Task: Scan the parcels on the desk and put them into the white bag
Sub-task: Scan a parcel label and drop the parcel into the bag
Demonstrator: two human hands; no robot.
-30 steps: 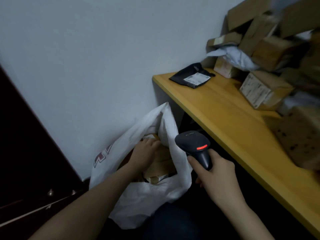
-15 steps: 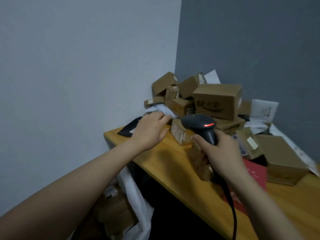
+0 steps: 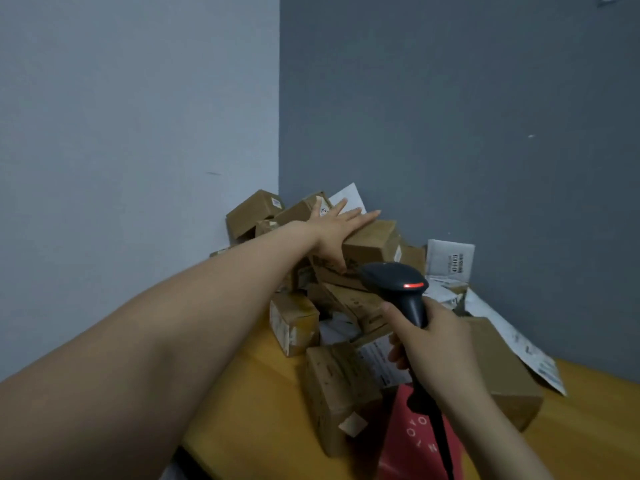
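Parcels (image 3: 294,320): brown cartons and white mailers heaped on wooden desk (image 3: 249,410), against wall corner.
Left hand (image 3: 332,230): fingers straight and spread, laid across top of uppermost box (image 3: 374,244); thumb down its front face.
Right hand (image 3: 436,348): fingers wrapped round handle of black scanner (image 3: 394,282), red light lit.
Red packet (image 3: 412,441): flat at desk's near edge, under scanner cable.

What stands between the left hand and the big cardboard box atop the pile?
Nothing visible: the left hand lies on the cardboard box, fingers straight across its top, thumb down its near face. The scanner in the right hand sits lower and nearer, out of the way.
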